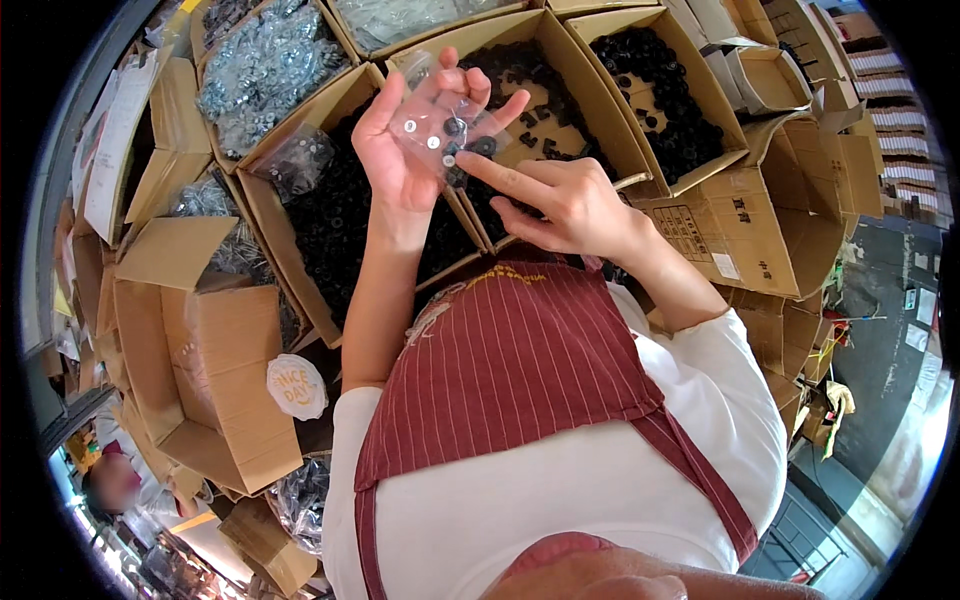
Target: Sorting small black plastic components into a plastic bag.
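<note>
A small clear plastic bag (420, 112) with black round parts and white labelled discs lies across the upturned palm of my left hand (398, 170). That hand's fingers curl up around the bag. From the right comes my right hand (582, 205), its index finger stretched out with the tip at the bag's lower part, beside a white disc. The thumb is apart from it and the other fingers are bent; I see nothing held there. Beneath both hands stand a carton of black parts (335, 235) and a carton of small black clips (535, 85).
A carton of black rings (655, 85) stands at the far right, and one of bagged metal parts (265, 80) at the far left. Open cardboard boxes (225, 370) flank me. Another bag of black parts (300, 160) rests on a carton edge. A person (125, 480) is at lower left.
</note>
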Demonstrator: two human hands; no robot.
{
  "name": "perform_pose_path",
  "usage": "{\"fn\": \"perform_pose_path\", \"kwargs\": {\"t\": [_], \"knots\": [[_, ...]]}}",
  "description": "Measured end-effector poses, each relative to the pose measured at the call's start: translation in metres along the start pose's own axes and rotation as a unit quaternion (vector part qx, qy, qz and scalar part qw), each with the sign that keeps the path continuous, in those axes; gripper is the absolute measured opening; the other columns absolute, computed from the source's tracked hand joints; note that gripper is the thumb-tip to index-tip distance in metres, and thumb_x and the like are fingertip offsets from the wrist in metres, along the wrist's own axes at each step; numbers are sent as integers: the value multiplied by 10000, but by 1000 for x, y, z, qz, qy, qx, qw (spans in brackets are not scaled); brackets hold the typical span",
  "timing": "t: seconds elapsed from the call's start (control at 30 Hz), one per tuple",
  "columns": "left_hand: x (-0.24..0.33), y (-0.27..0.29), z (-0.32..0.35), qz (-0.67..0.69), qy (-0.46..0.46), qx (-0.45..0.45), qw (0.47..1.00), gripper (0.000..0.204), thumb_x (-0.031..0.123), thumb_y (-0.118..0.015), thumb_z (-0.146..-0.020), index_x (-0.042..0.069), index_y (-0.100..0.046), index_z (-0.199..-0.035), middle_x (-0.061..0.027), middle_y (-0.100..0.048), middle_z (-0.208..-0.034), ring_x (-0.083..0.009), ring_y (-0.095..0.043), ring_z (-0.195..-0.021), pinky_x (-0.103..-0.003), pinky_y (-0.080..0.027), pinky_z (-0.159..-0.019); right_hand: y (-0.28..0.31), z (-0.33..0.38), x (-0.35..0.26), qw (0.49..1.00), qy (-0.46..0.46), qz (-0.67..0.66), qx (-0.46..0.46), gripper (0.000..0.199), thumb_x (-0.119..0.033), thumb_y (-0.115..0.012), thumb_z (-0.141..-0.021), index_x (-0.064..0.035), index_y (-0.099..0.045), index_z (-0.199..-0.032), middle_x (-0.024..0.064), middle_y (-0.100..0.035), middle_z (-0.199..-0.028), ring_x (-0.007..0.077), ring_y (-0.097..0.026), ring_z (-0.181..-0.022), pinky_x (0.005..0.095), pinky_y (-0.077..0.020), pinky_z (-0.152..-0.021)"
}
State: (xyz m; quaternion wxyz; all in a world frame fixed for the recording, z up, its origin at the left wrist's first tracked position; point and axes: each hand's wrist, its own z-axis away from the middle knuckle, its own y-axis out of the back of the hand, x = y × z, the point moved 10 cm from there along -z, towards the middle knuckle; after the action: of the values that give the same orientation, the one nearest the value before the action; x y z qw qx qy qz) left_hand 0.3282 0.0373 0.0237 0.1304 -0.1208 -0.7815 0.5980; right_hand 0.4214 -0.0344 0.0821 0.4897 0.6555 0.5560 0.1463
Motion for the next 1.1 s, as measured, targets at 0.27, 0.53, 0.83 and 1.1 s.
{"fn": "perform_pose_path", "kwargs": {"t": [0.27, 0.53, 0.83, 1.1], "knots": [[3, 2, 1, -10, -11, 5, 1000, 402, 293, -545, -976, -7, -481, -1236, -80, -603, -934, -310, -524, -1165, -600, -153, -1211, 5, 6, -2, 998, 5, -51, 26, 586, -52, -711, -784, -69, -589, -1356, 22, -517, -599, 160, -526, -491, 315, -435, -444], [2, 4, 1, -18, -16, 15, 1000, 415, 322, -499, -997, -19, -537, -1230, -77, -671, -928, -272, -591, -1116, -613, -232, -1179, -3, 2, -8, 999, 15, -47, -11, 493, -65, -700, -804, -91, -642, -1293, 27, -547, -626, 164, -556, -513, 309, -452, -456], [11, 27, 8, -276, -88, 187, 939, 352, 126, -612, -912, -51, -584, -1215, -90, -682, -985, -245, -646, -1013, -464, -473, -1021, -19, 31, 85, 726, -410, -545, 86, 273, -281, -558, -1016, -53, -669, -914, -17, -530, -636, 17, -414, -497, 182, -238, -420], [-9, 37, 10, -563, -74, 223, 793, 331, -47, -651, -845, 37, -595, -1161, -45, -626, -1072, -132, -597, -1040, -269, -475, -897, -36, 43, 111, 558, -436, -706, 33, 508, -444, -361, -1062, -20, -557, -1261, 26, -569, -898, 65, -364, -472, 199, -223, -368]]}}
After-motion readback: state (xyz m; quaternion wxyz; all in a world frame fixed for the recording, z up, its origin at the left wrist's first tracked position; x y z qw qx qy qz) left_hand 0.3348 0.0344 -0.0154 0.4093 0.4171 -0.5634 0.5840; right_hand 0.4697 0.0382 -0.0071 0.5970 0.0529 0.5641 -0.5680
